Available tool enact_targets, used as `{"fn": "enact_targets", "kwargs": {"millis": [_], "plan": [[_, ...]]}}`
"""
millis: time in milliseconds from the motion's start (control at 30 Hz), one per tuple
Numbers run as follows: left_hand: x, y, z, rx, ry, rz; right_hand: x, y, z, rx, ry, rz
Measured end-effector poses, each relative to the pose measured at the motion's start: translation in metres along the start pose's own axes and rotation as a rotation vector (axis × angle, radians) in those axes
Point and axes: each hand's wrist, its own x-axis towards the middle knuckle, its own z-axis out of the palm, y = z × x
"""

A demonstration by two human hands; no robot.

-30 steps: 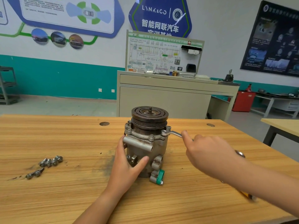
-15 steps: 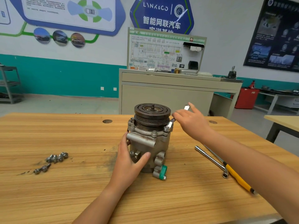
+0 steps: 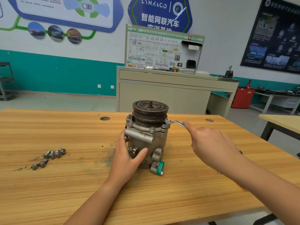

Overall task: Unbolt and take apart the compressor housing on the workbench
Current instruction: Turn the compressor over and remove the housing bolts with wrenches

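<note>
On the wooden workbench [image 3: 65,192], near its middle, the compressor housing [image 3: 146,143] is stood upright with the grooved pulley [image 3: 150,108] uppermost. The lower body is gripped by the left hand [image 3: 126,158], with the thumb laid across the front and the fingers wrapped behind the left side. A ring wrench [image 3: 175,122] is seated on a bolt at the right of the flange [image 3: 139,125]. Its handle is covered by the right hand [image 3: 211,143], whose index finger is laid straight along it. The other fingers are turned under and blurred, so it cannot be told whether they are closed round the handle. Removed bolts [image 3: 54,153] are laid loose on the bench, well apart to the left.

Several risks are judged to apply:

- **Wrench slip.** If the ring is not fully seated, the bolt head may be rounded or the wrench thrown off, and the knuckles may be driven into the flange or the bench.
- **Housing movement.** As the housing is restrained by one hand only, it may be twisted or tipped by the wrench load, the heavy pulley being carried high.
- **Jammed cover.** Should the flange bolts [image 3: 151,128] not yet removed be released unevenly, the cover may be cocked and jammed.
- **Lost bolts.** The removed bolts may be rolled off the bench or mixed up, since they are kept in no container
</note>
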Motion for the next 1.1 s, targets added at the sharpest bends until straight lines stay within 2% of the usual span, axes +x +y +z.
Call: {"fn": "enact_targets", "kwargs": {"millis": [200, 300, 467, 700, 867, 967, 1100], "plan": [[0.0, -0.001, 0.001, -0.01, 0.022, 0.012, -0.005, -0.035, -0.012, -0.233, -0.129, -0.057], [-0.001, -0.001, 0.002, -0.017, 0.032, 0.017, -0.005, -0.048, -0.015, -0.264, -0.155, -0.058], [-0.001, -0.003, 0.001, -0.03, 0.026, 0.024, 0.007, -0.044, -0.028, -0.297, -0.294, -0.106], [0.001, -0.003, 0.002, -0.025, 0.03, 0.044, 0.006, -0.061, -0.042, -0.481, -0.411, -0.224], [0.001, -0.004, 0.002, -0.015, 0.032, 0.038, 0.015, -0.04, -0.036, -0.518, -0.308, -0.264], [0.001, -0.006, 0.002, -0.018, 0.027, 0.029, 0.027, -0.002, -0.023, -0.606, -0.179, -0.356], [0.0, -0.008, 0.002, -0.036, 0.035, 0.034, 0.059, 0.044, 0.005, -0.478, 0.062, -0.457]]}}
